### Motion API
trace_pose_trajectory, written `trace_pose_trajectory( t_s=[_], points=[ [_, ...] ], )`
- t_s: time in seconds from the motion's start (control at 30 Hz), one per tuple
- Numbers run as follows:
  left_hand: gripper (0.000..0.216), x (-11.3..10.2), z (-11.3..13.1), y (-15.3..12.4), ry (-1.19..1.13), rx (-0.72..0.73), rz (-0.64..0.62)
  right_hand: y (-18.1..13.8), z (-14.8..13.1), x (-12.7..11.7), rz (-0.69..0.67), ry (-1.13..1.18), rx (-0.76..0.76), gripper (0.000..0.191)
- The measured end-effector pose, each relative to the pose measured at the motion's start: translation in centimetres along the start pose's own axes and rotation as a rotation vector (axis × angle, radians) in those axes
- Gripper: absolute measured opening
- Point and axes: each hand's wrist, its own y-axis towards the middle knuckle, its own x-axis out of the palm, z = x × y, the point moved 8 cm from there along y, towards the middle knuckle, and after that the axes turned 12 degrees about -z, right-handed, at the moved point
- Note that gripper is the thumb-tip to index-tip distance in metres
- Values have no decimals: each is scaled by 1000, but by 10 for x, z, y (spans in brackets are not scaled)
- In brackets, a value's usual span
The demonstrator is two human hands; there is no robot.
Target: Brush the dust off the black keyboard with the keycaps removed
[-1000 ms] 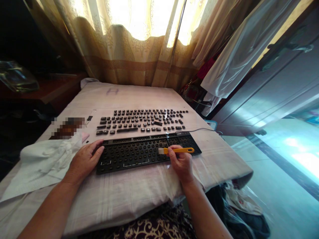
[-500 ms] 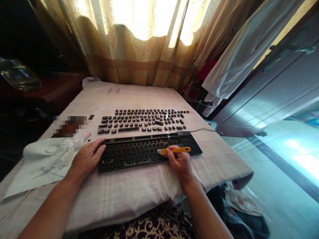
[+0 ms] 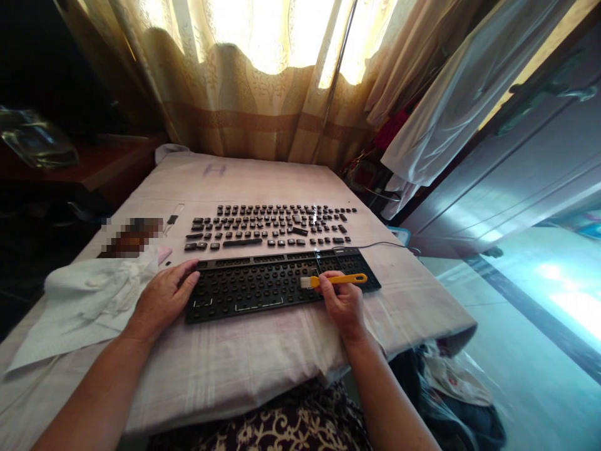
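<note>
A black keyboard (image 3: 253,285) with its keycaps off lies near the front of the table, its bare key sockets showing. My left hand (image 3: 166,291) grips its left end, the thumb on the upper face and the fingers at the far corner. In my right hand (image 3: 342,304) is a small brush (image 3: 350,279) with a yellow handle and pale bristles, pinched between thumb and fingers. The bristles point left, over the right-middle part of the sockets. Loose black keycaps (image 3: 241,243) lie in rows just behind the keyboard.
A crumpled white cloth (image 3: 84,300) lies left, beside a pixelated patch. Near it is a small wire-looped tool with a black handle (image 3: 173,219). The keyboard cable (image 3: 389,243) runs off to the right. A checked cloth (image 3: 263,357) covers the table; curtains (image 3: 244,125) hang behind.
My right hand and the brush have shifted slightly to the right over the keyboard, and the bristles show more plainly. My left hand stays on the keyboard's left end.
</note>
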Motion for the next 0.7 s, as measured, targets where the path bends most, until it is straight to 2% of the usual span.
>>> trace_pose_trajectory(
  t_s=[0.2, 0.47, 0.7],
  points=[
    [63, 1, -1, 0, 5, -8, -13, 1, -5, 3, -39, -88, -28, 21],
    [61, 3, -3, 2, 16, 7, -12, 0, -7, 8, -81, 67, -42, 18],
    [54, 2, -3, 2, 43, 24, 26, -3, 0, -3, 29, 70, 13, 21]
  ],
)
